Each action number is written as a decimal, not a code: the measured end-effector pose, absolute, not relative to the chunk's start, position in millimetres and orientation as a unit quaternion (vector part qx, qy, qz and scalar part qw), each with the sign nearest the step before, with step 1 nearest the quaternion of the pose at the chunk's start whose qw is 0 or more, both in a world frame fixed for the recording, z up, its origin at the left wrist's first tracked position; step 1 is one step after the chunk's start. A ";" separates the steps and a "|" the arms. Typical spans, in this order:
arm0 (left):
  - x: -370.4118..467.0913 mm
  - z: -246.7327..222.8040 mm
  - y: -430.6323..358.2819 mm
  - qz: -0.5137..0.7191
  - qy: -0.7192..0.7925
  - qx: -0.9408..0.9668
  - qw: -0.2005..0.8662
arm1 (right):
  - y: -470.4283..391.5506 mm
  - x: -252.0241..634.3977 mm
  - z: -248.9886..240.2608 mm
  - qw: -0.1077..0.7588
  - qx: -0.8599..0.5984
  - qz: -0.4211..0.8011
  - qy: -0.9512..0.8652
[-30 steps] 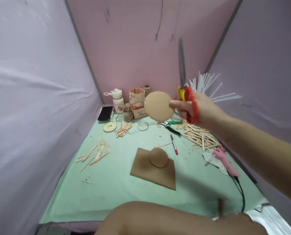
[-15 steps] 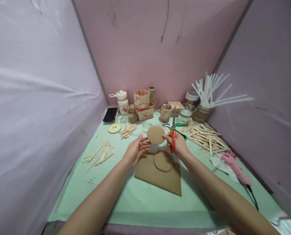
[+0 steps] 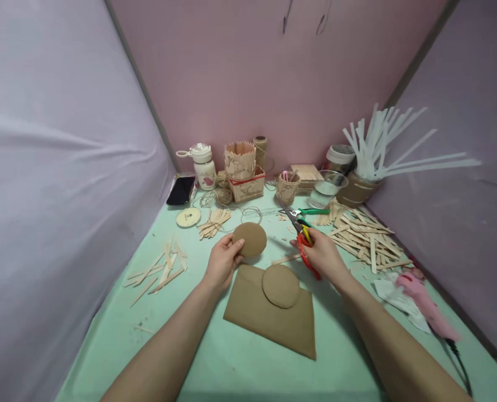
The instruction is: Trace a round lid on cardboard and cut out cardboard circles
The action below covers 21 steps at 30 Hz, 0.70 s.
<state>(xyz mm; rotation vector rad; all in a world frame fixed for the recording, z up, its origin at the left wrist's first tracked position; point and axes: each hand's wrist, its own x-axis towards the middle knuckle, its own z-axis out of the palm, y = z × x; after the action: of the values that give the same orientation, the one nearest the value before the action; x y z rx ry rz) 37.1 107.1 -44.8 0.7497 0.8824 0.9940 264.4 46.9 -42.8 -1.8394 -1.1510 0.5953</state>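
Note:
A brown cardboard disc [image 3: 250, 239] is pinched at its left edge between the thumb and fingers of my left hand [image 3: 223, 258], held up above the table. My right hand [image 3: 322, 252] grips red-handled scissors [image 3: 308, 255], their blades pointing up and to the left. Below the hands lies a cardboard sheet [image 3: 269, 329], and a second cardboard disc [image 3: 280, 286] rests on its upper part. Between the sheet and the scissors a wooden stick [image 3: 285, 259] lies on the table. Green-handled pliers [image 3: 315, 211] sit just beyond the scissors.
Craft sticks are heaped at right [image 3: 367, 240], with loose ones at left [image 3: 158, 271]. A pink glue gun [image 3: 428, 307] with a cord lies far right. Along the back stand a bottle [image 3: 204, 167], stick baskets [image 3: 247, 184], a water bowl [image 3: 326, 192] and a pot of white strips [image 3: 357, 188].
The disc has passed from my right fingers into my left hand, which has closed on it. My right hand has moved right, with the scissors tilting leftward. The camera view has shifted.

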 end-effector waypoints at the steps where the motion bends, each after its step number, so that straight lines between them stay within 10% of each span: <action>1: 36.0 -45.3 107.0 0.447 0.402 0.334 0.726 | 45.3 265.7 -43.2 0.422 -0.745 0.234 -0.461; 21: 31.3 -47.2 105.1 0.462 0.400 0.306 0.730 | 37.4 260.9 -35.1 0.317 -0.778 0.230 -0.492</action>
<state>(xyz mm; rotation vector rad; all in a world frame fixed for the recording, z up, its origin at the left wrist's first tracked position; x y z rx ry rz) 31.3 105.1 -47.2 0.6727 0.8804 1.0178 260.9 37.4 -35.1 -2.0470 -1.2954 0.6047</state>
